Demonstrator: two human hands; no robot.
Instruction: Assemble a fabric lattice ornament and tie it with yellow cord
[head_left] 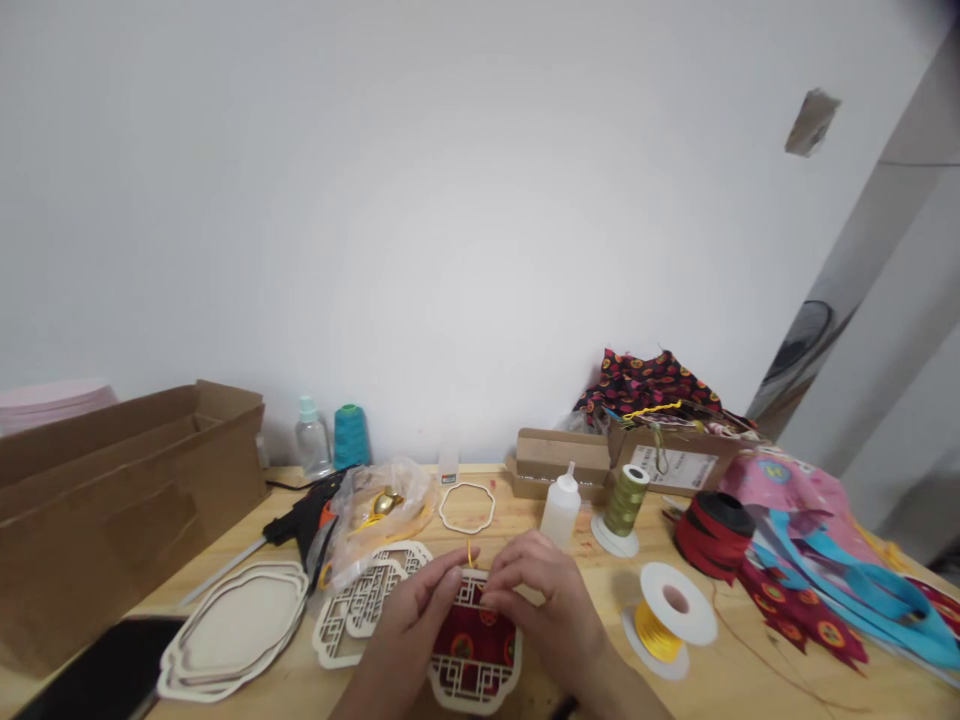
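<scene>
My left hand (411,632) is closed on the left edge of a pale wooden lattice frame (474,692), its thumb near the top. Dark red patterned fabric (480,632) shows through the frame's openings. A short yellow cord (470,552) stands up at the top of the frame, by my left fingertips. My right hand (546,590) is over the frame's upper right corner, with thumb and fingers pinched together. Whatever lies between those fingertips is hidden. To the left, beside my left hand, more lattice frames (336,640) lie overlapping.
Left are stacked wooden plaques (232,635), a glue gun (304,520), a plastic bag (386,480) and a cardboard box (97,530). A squeeze bottle (561,508), green thread spool (627,503), yellow cord spool (660,632) and red ribbon roll (709,540) stand right. A wooden outline (444,515) lies behind.
</scene>
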